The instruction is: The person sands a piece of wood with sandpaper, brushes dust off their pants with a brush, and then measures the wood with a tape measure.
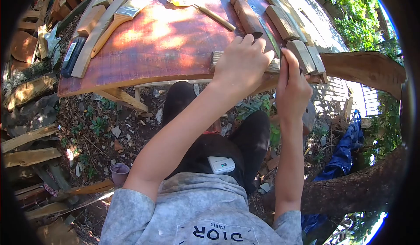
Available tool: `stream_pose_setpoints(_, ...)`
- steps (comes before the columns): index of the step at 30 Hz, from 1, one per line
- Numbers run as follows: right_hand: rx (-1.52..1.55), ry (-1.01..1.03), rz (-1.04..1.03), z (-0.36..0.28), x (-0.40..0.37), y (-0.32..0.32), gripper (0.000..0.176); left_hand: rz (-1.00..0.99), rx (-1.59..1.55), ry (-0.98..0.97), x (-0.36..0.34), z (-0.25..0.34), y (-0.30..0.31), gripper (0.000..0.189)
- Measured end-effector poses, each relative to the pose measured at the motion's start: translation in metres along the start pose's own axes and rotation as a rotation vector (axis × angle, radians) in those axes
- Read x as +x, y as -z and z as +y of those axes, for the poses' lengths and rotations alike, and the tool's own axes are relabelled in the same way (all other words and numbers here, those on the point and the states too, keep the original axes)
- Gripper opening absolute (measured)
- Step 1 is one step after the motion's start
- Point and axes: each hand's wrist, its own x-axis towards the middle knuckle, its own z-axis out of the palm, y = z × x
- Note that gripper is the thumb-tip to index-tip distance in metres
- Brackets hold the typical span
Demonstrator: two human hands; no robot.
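My left hand (pixel 243 63) is closed over a short weathered piece of wood (pixel 216 60) at the table's near edge. A dark pointed tip (pixel 257 34) shows beyond its fingers; what it belongs to is hidden. Close on the right, my right hand (pixel 295 81) is closed too, its thumb and fingers pinched together. Whatever it holds is mostly covered. Part of the wood shows between the two hands. Just beyond them lies a wooden mallet (pixel 247 15), and wood blocks (pixel 282 22) lie near my right hand.
On the reddish tabletop (pixel 148 48) lie a paintbrush (pixel 118 22), a black device with a label (pixel 72 57), wooden strips (pixel 94 41) and a wood-handled tool (pixel 214 17). A white case (pixel 221 165) rests on my lap. A small pot (pixel 119 173) and scrap wood (pixel 30 157) are on the ground.
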Motion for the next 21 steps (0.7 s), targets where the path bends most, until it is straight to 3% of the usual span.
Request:
stream_pose_setpoints(3,-0.059,-0.063,-0.027,-0.007,0.007,-0.001,0.031,0.013,0.017,0.016,-0.001,0.002,0.002,0.041)
stream_pose_setpoints(7,0.048,0.074,0.055,0.006,-0.041,0.007,0.035,-0.024,-0.015,0.059,0.002,0.004,0.006,0.043)
stream_pose_setpoints(10,0.066,0.028,0.023,0.011,-0.047,0.016,0.034,-0.020,-0.010,0.055,0.000,0.005,0.007,0.048)
stream_pose_setpoints(16,0.055,0.004,0.133,0.006,0.002,0.009,0.029,-0.002,0.006,0.043,-0.002,0.005,0.007,0.054)
stream_pose_setpoints(21,0.043,0.016,0.093,0.005,0.016,-0.009,0.030,0.001,-0.003,0.044,-0.004,0.005,0.005,0.047)
